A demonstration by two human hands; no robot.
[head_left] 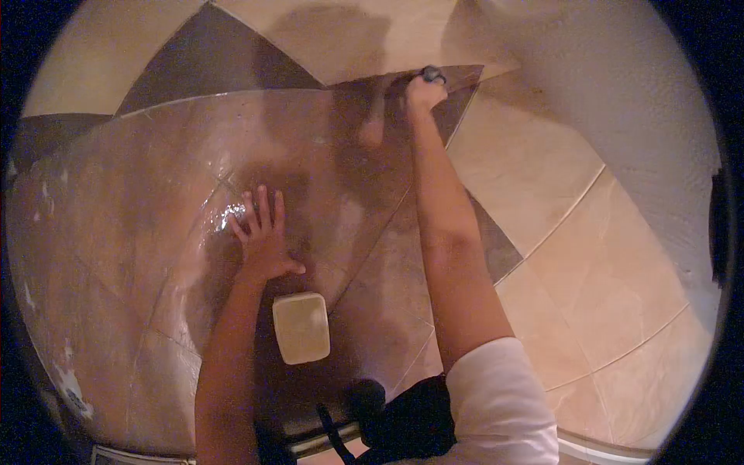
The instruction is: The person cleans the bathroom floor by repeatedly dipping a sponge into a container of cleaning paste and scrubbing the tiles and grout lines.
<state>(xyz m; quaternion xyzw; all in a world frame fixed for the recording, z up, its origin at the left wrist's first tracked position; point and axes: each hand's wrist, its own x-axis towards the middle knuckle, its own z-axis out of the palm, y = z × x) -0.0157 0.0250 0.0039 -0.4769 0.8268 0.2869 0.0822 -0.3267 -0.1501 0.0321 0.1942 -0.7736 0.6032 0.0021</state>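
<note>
My left hand (pixel 262 240) is spread with its fingers apart over the brown tiled floor (pixel 372 256), and nothing is in it. Just below it sits a pale yellow rectangular container (pixel 301 328). Far forward, my right hand (pixel 427 91) is closed around a small dark object (pixel 432 74) at the edge of the dark tile band. What that object is cannot be made out. Wet, shiny patches show on the floor beside my left hand.
A dark triangular tile (pixel 209 62) lies at the upper left. Cream tiles (pixel 573 294) cover the right side, next to a greyish, whitish surface (pixel 643 139). White marks (pixel 70 384) show at the lower left, and a pale strip (pixel 612 451) runs along the bottom.
</note>
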